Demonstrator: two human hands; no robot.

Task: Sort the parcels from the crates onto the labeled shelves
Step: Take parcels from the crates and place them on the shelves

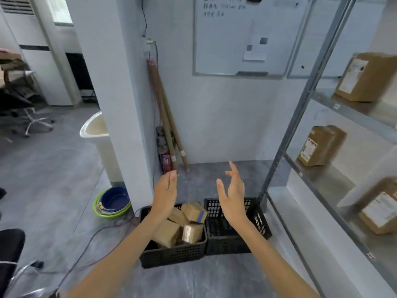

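Two black mesh crates sit side by side, touching, on the grey floor at lower centre of the frame.

- The left crate (171,255) holds a loose heap of brown cardboard parcels (166,233), tilted against one another. The topmost one has a blue band on it.
- The right crate (227,244) stands just beside the front post of the shelf unit (300,117).
- The shelf unit is grey metal and runs down the right edge of the frame. Three levels are visible, each with one brown labelled box: the top box (365,77) at upper right, the middle box (321,146) at mid right, and the lower box (380,211) at lower right. The label text is too blurred to read.
- The left hand (165,190) and right hand (233,190) are both raised at frame centre, above the crates in the picture, with palms facing each other and well apart.
- The left fingers are straight and close together. The right fingers are straight and slightly fanned, with the thumb out. Neither hand touches or holds anything.

Surroundings:
- A whiteboard (247,35) hangs on the wall at upper centre.
- Long cardboard tubes (165,117) lean in the wall corner, with a red fire extinguisher (166,161) at their foot.
- Nested basins (112,202), blue inside green, sit on the floor left of the pillar.
- An office chair (28,108) stands at far left.
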